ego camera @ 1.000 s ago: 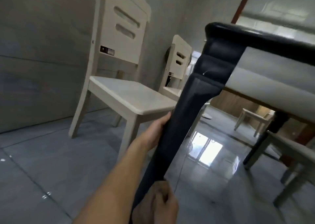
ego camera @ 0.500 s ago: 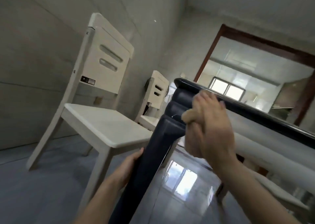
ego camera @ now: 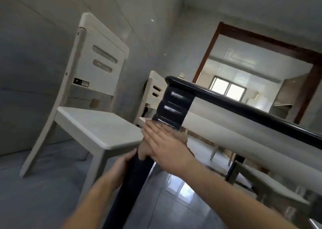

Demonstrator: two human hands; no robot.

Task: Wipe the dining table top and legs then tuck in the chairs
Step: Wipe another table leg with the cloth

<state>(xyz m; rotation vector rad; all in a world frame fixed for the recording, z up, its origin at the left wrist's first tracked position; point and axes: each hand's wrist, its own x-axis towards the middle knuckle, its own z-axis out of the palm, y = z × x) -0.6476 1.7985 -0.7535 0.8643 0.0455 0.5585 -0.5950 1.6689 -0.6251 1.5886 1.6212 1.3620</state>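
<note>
The cloth (ego camera: pixel 144 153) has been swept down the desk leg (ego camera: pixel 132 181) under flat fingers of the right hand (ego camera: pixel 163 153); below them the leg is gripped by the left hand (ego camera: pixel 120 166), so leg-wiping is judged underway

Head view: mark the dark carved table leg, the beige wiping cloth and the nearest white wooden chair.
Dark carved table leg (ego camera: pixel 172 106), head view, carved top block.
Beige wiping cloth (ego camera: pixel 143 152), head view, lower fold.
Nearest white wooden chair (ego camera: pixel 97 126), head view, seat.
</note>
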